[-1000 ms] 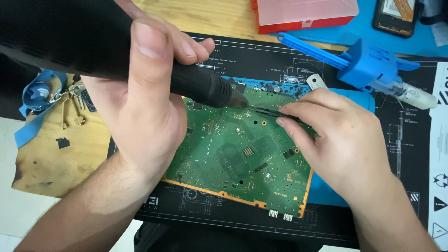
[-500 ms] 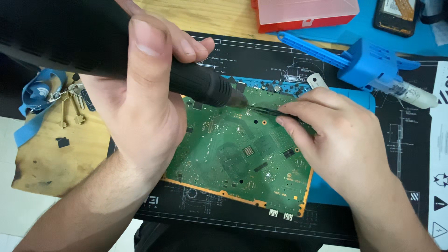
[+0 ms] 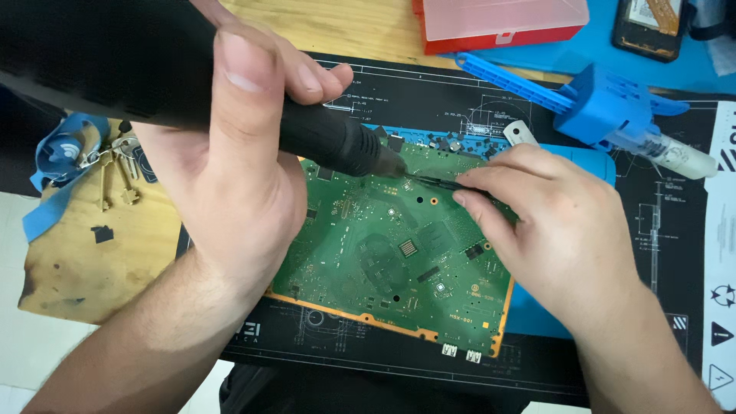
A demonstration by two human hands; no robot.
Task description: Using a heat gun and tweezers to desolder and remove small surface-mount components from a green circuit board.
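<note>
A green circuit board (image 3: 391, 253) lies flat on a black work mat (image 3: 429, 100). My left hand (image 3: 238, 176) grips a thick black hot-air tool (image 3: 337, 146), whose nozzle points down at the board's upper middle. My right hand (image 3: 552, 222) pinches thin black tweezers (image 3: 433, 182), their tips resting on the board just under the nozzle. A blue silicone pad (image 3: 537, 314) shows beneath the board's right side.
A blue plastic holder (image 3: 606, 107) with a white syringe tube (image 3: 675, 157) lies at the upper right. A red lidded box (image 3: 498, 23) and a phone (image 3: 648, 27) sit at the top. Keys on a blue strap (image 3: 84, 165) rest on the scorched wooden desk (image 3: 100, 261) at left.
</note>
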